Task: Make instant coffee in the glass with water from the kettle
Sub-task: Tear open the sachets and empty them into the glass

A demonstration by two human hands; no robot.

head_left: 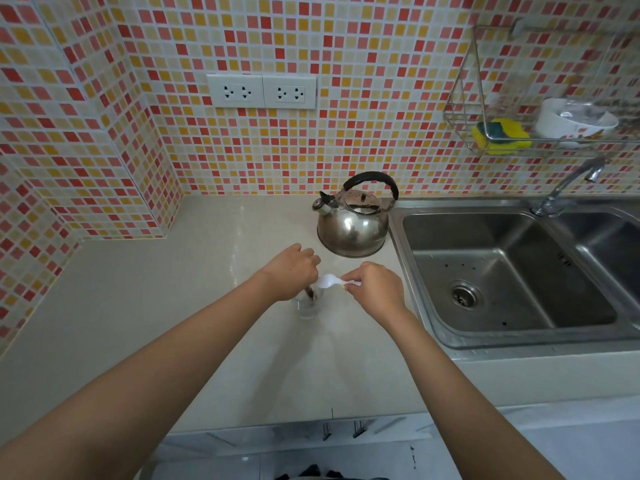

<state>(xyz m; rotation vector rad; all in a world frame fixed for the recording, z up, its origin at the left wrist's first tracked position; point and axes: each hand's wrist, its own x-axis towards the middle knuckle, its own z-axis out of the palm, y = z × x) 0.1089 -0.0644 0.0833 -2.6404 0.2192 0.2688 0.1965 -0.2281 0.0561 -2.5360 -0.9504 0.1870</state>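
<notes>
A small clear glass (307,307) stands on the beige counter, partly hidden under my left hand (292,268). That hand is closed above the glass's mouth on something small and dark brown (310,293), likely a coffee sachet, which dips into the glass. My right hand (375,289) pinches the handle of a white plastic spoon (330,281), whose bowl points left over the glass rim. A steel kettle (353,221) with a black handle stands behind the glass, apart from both hands.
A steel double sink (512,268) with a tap (568,188) lies to the right of the kettle. A wire rack (519,133) on the tiled wall holds a sponge and a white bowl. Two sockets (261,91) sit on the wall above the counter (156,306).
</notes>
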